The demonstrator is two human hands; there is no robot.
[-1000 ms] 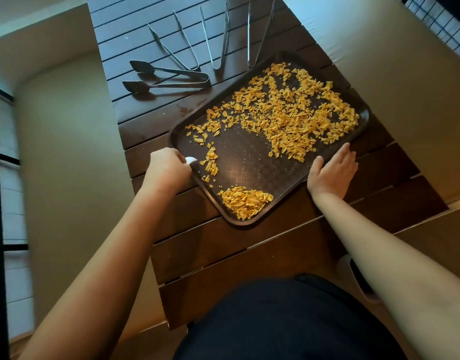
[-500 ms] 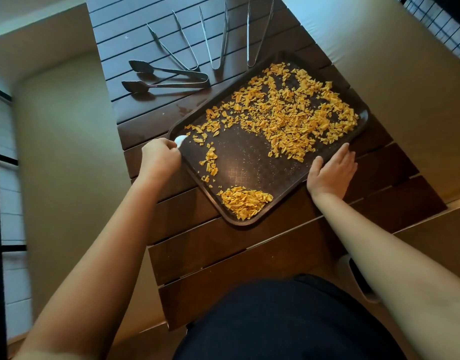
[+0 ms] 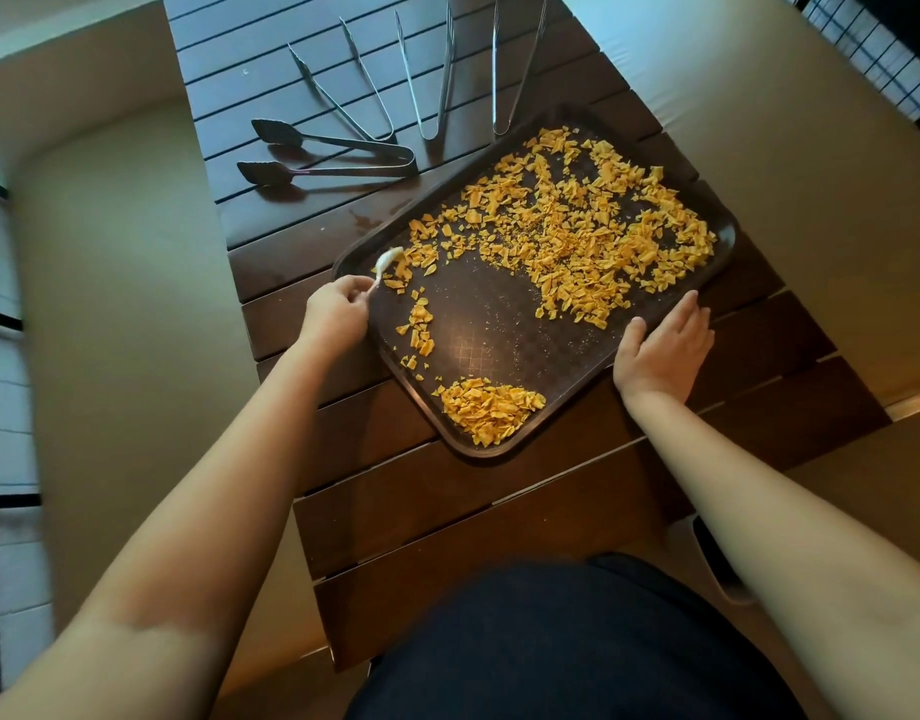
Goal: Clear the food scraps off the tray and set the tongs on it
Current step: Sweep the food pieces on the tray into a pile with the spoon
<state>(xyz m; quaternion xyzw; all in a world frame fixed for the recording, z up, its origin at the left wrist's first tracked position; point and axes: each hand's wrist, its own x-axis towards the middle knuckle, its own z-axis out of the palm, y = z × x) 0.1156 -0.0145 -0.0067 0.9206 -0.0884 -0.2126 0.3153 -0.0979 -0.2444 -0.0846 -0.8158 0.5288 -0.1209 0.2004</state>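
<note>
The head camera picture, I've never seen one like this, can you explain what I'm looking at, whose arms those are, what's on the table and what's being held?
No machine here: the camera sits on a person's head and looks forward and down, so the two bare arms are the wearer's own. They stand at a dark slatted table. On it lies a brown tray scattered with orange food scraps, with a small pile gathered at the tray's near corner. The left hand grips a small white tool, perhaps a brush or spoon, its tip at the scraps by the tray's left edge. The right hand rests flat on the tray's right rim, apparently steadying it. Beyond the tray, four metal tongs lie on the table.
</note>
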